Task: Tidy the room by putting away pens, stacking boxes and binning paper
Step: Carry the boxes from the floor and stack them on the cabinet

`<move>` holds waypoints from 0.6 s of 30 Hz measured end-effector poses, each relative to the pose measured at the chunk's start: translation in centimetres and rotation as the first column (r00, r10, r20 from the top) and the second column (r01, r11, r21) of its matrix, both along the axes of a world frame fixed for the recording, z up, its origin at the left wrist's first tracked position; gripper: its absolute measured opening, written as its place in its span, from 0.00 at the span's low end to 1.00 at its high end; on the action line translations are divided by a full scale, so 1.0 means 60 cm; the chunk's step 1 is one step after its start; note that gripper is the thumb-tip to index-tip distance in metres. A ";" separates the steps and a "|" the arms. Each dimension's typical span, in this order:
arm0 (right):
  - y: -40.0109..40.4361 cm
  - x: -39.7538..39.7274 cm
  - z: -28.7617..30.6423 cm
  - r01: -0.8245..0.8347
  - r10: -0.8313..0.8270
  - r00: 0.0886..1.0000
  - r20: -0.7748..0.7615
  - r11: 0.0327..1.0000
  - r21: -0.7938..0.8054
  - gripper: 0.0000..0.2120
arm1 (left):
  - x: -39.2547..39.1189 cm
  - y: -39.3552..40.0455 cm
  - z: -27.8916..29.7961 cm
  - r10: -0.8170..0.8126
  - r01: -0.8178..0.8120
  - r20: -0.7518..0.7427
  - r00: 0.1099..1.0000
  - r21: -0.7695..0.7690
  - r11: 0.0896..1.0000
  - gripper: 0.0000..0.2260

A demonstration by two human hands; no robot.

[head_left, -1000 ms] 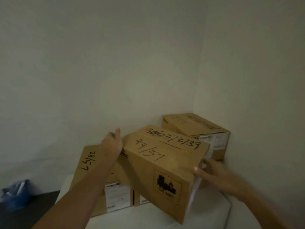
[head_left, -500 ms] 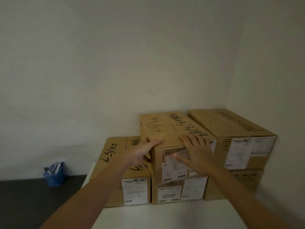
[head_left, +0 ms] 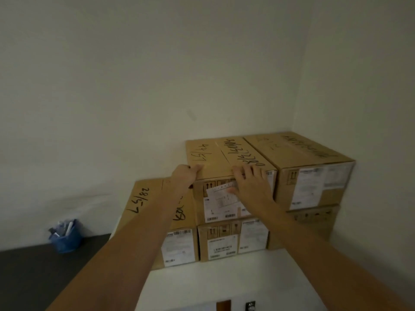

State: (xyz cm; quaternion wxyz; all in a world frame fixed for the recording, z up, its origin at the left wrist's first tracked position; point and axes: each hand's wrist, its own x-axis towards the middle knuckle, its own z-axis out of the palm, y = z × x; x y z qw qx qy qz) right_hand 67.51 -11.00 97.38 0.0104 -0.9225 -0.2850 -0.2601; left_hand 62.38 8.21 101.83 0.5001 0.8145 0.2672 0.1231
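The upper middle box [head_left: 224,158] is gripped at its left corner by the left hand [head_left: 185,176]; the right hand [head_left: 249,182] is pressed flat, fingers straight, on its front edge.

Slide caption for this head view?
Both hands, left hand and right hand, press the top middle box onto stacked cartons in a corner.

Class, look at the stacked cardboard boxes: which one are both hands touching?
The upper middle box, marked 44/57 on top. The left hand grips its front left corner and the right hand lies on its front edge; the other boxes are untouched by the hands.
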 end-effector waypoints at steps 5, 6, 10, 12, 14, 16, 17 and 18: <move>-0.045 -0.042 0.007 0.057 -0.018 0.960 -0.281 0.990 0.131 0.42 | -0.022 0.002 -0.027 -0.078 0.101 0.100 0.992 -0.260 0.960 0.36; -0.057 -0.050 0.001 0.081 -0.031 0.959 -0.282 0.982 0.170 0.41 | -0.033 0.003 -0.030 -0.033 0.070 0.133 0.991 -0.278 0.958 0.35; -0.158 -0.144 -0.063 0.304 -0.193 0.884 -0.425 0.929 0.209 0.40 | -0.109 -0.031 -0.080 0.071 -0.093 0.433 0.898 0.029 0.995 0.29; -0.223 -0.194 -0.120 0.438 -0.267 0.778 -0.569 0.879 0.187 0.41 | -0.145 -0.068 -0.129 0.010 -0.084 0.645 0.764 0.083 0.993 0.25; -0.283 -0.252 -0.187 0.565 -0.333 0.625 -0.706 0.817 0.115 0.43 | -0.187 -0.122 -0.198 -0.084 0.024 0.676 0.733 0.098 0.995 0.21; -0.330 -0.312 -0.254 0.644 -0.376 0.448 -0.811 0.765 0.001 0.45 | -0.230 -0.180 -0.270 -0.244 0.198 0.607 0.756 0.143 0.970 0.16; -0.360 -0.345 -0.297 0.661 -0.396 0.338 -0.854 0.746 -0.084 0.45 | -0.246 -0.214 -0.320 -0.333 0.292 0.549 0.766 0.165 0.942 0.14; -0.383 -0.370 -0.333 0.671 -0.403 0.280 -0.871 0.732 -0.122 0.45 | -0.259 -0.240 -0.359 -0.397 0.360 0.485 0.780 0.171 0.917 0.14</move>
